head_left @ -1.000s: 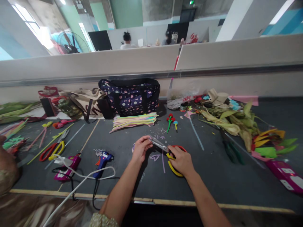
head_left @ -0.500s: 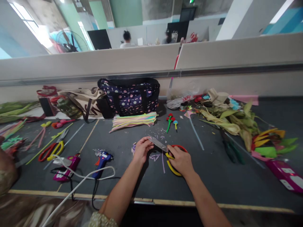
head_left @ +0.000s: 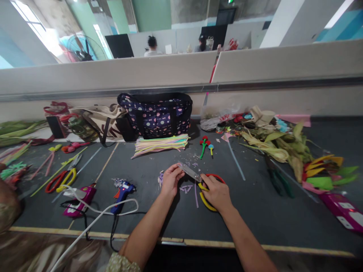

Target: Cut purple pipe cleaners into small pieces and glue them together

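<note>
My right hand (head_left: 216,192) is wrapped round the red and yellow handles of a pair of scissors (head_left: 189,172), whose blades point up and to the left. At the blade tips, my left hand (head_left: 172,179) is pinched closed; whatever lies between its fingertips is too small to make out. Just below the blades lie short purple pieces (head_left: 186,188) and a longer purple strip (head_left: 196,195). More purple bits (head_left: 161,178) sit beside my left hand, partly hidden by it. Small scraps are scattered beyond the scissors.
A bundle of pastel strips (head_left: 160,145) lies before a dotted bag (head_left: 161,115). To the left are a blue glue gun (head_left: 122,196), a white cable (head_left: 99,215) and other scissors (head_left: 64,180). Dried husks (head_left: 275,149) and pliers (head_left: 279,181) lie right. Another person's arm (head_left: 8,196) shows far left.
</note>
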### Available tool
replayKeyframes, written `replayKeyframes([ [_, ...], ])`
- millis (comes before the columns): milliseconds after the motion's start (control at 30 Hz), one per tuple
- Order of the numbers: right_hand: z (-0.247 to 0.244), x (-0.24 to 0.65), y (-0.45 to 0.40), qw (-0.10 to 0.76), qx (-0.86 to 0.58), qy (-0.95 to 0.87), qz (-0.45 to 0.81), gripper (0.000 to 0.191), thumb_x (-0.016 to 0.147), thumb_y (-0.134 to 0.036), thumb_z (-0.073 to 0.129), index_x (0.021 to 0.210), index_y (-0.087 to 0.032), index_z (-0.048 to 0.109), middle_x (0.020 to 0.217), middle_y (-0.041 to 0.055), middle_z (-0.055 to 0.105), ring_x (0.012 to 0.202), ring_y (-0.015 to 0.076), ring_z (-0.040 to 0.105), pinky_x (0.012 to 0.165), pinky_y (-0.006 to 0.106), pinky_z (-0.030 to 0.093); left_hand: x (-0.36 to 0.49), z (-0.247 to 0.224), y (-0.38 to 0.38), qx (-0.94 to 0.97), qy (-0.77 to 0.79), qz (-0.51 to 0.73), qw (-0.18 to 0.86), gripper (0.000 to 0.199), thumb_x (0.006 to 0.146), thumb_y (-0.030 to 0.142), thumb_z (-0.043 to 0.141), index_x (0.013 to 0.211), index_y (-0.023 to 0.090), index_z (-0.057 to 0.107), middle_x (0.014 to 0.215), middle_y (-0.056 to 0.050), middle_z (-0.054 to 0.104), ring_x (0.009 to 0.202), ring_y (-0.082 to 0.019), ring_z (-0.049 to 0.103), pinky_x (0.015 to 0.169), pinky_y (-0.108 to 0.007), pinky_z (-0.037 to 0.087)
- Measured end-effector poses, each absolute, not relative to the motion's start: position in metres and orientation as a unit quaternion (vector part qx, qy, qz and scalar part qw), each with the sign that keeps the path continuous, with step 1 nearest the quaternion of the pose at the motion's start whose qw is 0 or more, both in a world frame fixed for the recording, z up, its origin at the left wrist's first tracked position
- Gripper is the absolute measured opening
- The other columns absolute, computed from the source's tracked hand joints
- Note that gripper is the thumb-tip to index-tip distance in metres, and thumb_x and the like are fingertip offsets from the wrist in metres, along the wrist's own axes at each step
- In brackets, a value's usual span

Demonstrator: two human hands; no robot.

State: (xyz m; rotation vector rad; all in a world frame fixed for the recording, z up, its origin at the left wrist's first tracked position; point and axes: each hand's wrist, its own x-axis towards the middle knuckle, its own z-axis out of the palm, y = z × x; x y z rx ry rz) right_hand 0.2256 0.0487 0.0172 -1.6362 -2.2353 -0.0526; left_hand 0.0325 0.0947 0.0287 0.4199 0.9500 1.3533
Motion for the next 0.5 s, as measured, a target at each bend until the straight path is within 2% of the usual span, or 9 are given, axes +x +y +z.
replayKeyframes([
  [500,0.0136,0.2236,0.0492,0.182,-0.580,-0.793,-0.026,0.038,0.082,-0.025,0.046,0.118,-0.023,0.057,0.090,0.0028,0.064,0.072,0.0125,0.056,0.059,0.022,0.033,0.0368,0.0321,0.0930,0.181,0.423,0.609,0.646,0.028,0.054,0.016,0.079,0.079,0.012,0.067,0.068,0.000,0.067,0.056,-0.008,0.061,0.060,-0.018,0.051],
])
